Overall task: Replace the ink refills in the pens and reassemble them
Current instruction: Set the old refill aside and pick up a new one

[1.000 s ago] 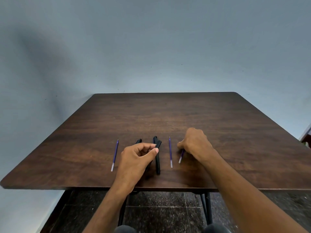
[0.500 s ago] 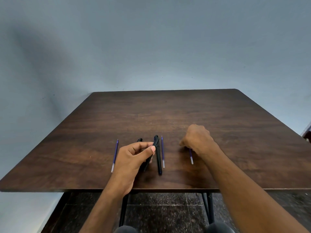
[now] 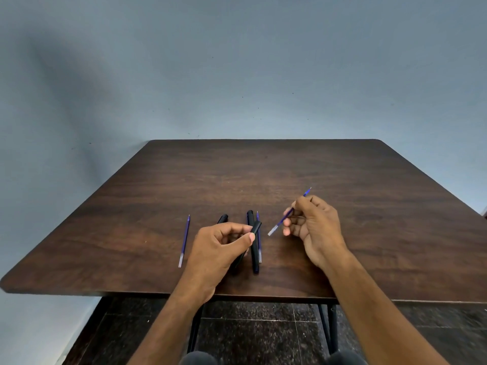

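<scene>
Head cam, refill (image 3: 286, 217) in R hand (image 3: 315, 227)

We find ourselves in a plain, sparsely furnished room, perhaps in a home, judging by the dark wood-grain folding table (image 3: 263, 167) on black metal legs (image 3: 332, 327), the bare blue-grey painted wall (image 3: 237, 61) and the dark speckled tiled floor (image 3: 263, 335).

No writing, label, brand or number can be read anywhere: not on the pens, the refills, the table or the wall.
</scene>
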Tool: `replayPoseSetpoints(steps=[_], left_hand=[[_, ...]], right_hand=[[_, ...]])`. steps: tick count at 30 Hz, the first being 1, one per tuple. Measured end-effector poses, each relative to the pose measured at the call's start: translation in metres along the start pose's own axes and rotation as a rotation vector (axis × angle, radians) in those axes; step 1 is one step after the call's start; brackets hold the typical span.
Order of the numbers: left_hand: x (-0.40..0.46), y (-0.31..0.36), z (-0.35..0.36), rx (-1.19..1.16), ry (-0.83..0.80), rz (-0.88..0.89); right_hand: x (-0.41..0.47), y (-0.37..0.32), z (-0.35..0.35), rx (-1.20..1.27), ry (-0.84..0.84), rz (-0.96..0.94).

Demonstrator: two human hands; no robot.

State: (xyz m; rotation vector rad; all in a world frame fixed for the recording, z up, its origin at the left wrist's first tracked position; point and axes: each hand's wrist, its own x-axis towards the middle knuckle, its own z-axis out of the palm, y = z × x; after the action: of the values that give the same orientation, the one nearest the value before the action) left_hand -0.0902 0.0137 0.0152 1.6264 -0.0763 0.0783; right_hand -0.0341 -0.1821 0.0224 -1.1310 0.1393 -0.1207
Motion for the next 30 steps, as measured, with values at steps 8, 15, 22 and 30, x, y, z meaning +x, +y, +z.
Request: replayPoseSetpoints(steps=[8, 15, 22, 30], left_hand=[[-0.0007, -0.0007, -0.0011, 0.079, -0.013, 0.035], [-0.0018, -0.0019, -0.0005, 0.115, -0.016, 0.038], [-0.0026, -0.0001, -0.0008, 0.102, -0.018, 0.039], [-0.0021, -0.0005, -0.0011, 0.118, -0.024, 0.035]], right_hand=[[-0.0034, -0.0045, -0.0027, 0.119, -0.031, -0.113], [-0.0068, -0.0039, -0.0001, 0.131, -0.090, -0.119], [-0.0087, -0.0045, 0.0031, 0.114, -0.119, -0.095], [-0.0070, -0.0046, 0.0009, 0.155, -0.124, -0.095]])
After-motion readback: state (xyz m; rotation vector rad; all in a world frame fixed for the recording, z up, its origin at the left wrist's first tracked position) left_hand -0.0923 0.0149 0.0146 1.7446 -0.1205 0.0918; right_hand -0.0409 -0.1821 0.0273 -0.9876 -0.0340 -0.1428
